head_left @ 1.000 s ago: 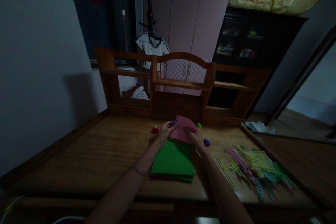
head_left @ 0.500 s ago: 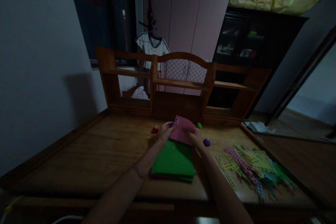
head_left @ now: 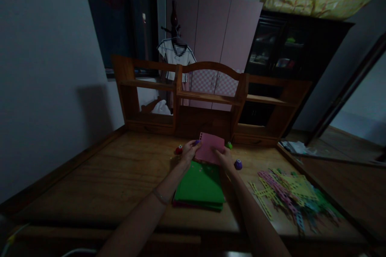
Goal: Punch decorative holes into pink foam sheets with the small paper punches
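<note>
My left hand (head_left: pixel 189 150) is closed around a small purple craft punch (head_left: pixel 197 142), mostly hidden by the fingers, at the left edge of a pink paper sheet (head_left: pixel 209 148). A row of punched holes shows at that sheet's upper left edge. My right hand (head_left: pixel 224 156) pinches the sheet at its right side, thumb on top. Just below both hands lies a stack of green sheets (head_left: pixel 200 186), with some reddish layers at its bottom edge. Small punched marks show near the stack's top.
A red punch (head_left: pixel 179 149) stands left of my hands; a green punch (head_left: pixel 229 145) and another purple punch (head_left: pixel 238 164) stand to the right. Punched paper strips (head_left: pixel 286 192) in several colours are heaped at the table's right. A wooden shelf unit (head_left: pixel 208 96) lines the back of the table (head_left: pixel 120 176).
The pink sheet has shifted slightly left and lies flatter, its right edge less bent. My right thumb now shows more plainly on it. Both hands keep their hold.
</note>
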Available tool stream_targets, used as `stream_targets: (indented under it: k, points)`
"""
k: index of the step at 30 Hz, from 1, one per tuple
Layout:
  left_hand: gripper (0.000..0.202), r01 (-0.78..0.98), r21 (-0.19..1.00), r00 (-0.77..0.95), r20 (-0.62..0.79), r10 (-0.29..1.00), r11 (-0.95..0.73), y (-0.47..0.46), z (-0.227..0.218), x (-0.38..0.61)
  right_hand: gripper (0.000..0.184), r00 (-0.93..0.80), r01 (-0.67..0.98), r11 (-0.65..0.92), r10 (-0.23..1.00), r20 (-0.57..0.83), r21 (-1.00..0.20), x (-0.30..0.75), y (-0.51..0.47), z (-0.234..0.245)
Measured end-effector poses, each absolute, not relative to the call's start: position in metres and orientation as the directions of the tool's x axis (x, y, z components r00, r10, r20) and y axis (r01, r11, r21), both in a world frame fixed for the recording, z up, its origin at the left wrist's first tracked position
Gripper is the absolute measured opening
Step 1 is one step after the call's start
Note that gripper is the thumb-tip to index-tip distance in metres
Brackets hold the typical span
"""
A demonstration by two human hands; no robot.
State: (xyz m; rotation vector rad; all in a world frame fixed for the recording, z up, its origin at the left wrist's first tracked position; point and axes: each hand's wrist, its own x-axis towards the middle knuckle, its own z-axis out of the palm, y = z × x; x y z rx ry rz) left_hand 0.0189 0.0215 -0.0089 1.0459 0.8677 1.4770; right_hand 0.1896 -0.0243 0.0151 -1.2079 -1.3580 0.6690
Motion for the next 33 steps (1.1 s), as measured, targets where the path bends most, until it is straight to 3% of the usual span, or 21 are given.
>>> stream_targets:
  k: [33]
  points:
    - [0.044,-0.343,0.928,-0.011,0.148,0.989,-0.143,0.025,-0.012,0.02,0.037,0.144,0.302,0.296,0.925,0.351,-0.906,0.197,-0.016,0.004]
